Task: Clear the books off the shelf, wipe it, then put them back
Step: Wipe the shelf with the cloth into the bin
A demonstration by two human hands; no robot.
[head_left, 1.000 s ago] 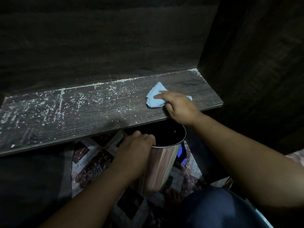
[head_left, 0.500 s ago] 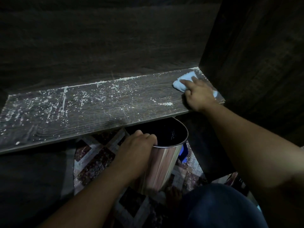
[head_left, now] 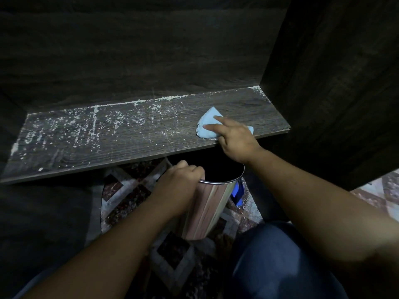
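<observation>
A dark wooden shelf (head_left: 108,152) is set in a recess. Its board is strewn with white crumbs (head_left: 75,130) from the 9 o'clock end to the middle and along the back edge. A blue cloth (head_left: 208,123) lies bunched toward the 3 o'clock end of the shelf, near the front edge. It is pressed down by the right hand (head_left: 236,141), whose fingers (head_left: 223,123) are laid nearly straight across it; the thumb cannot be made out. At 6 o'clock of the cloth, below the front edge, a metal bin (head_left: 207,210) is seen over a patterned floor (head_left: 129,197). Its rim is gripped by the left hand (head_left: 179,186), the fingers curled over it. A denim-clad knee (head_left: 276,255) is seen at 5 o'clock.
</observation>
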